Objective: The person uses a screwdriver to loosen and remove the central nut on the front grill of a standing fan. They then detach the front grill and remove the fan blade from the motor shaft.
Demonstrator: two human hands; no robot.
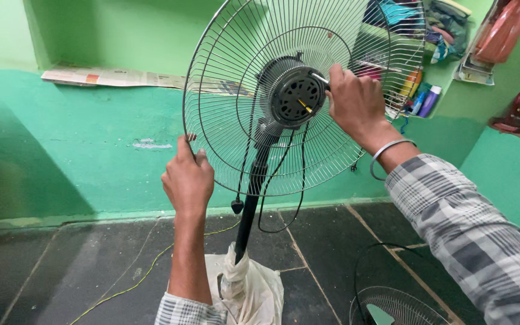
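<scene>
A pedestal fan stands in front of me with only its rear wire guard (236, 96) fitted, and the black motor (296, 96) is bare at the centre. My left hand (188, 177) grips the lower left rim of the guard. My right hand (353, 99) is at the motor's right side, fingers closed on a thin silver tool or shaft (319, 78) pointing into the motor face. A metal bangle (386, 153) circles my right wrist. The black pole (251, 204) runs down to a base wrapped in white plastic (251, 289).
A black cable with plug (237, 206) dangles beside the pole. A second wire guard (392, 307) lies on the dark floor at lower right. A yellow wire (139, 280) crosses the floor. Green wall behind; shelves with bottles (422, 96) and newspaper (109, 77).
</scene>
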